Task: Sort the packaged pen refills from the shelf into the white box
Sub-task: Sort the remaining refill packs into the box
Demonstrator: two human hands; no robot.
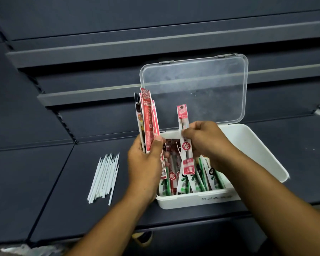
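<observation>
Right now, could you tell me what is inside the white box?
Green and red packaged refills fill the white box's left part; its right is bare. The left hand, right hand and their packets hide some.

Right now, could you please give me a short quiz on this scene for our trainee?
1. True or false: the clear plastic lid of the white plastic box is shut.
2. The right hand pinches: A one red refill packet, B scissors, C nothing?
3. Where do the bare thin white tubes lie?
Key: 1 false; 2 A; 3 on the dark shelf, left of the box.
</observation>
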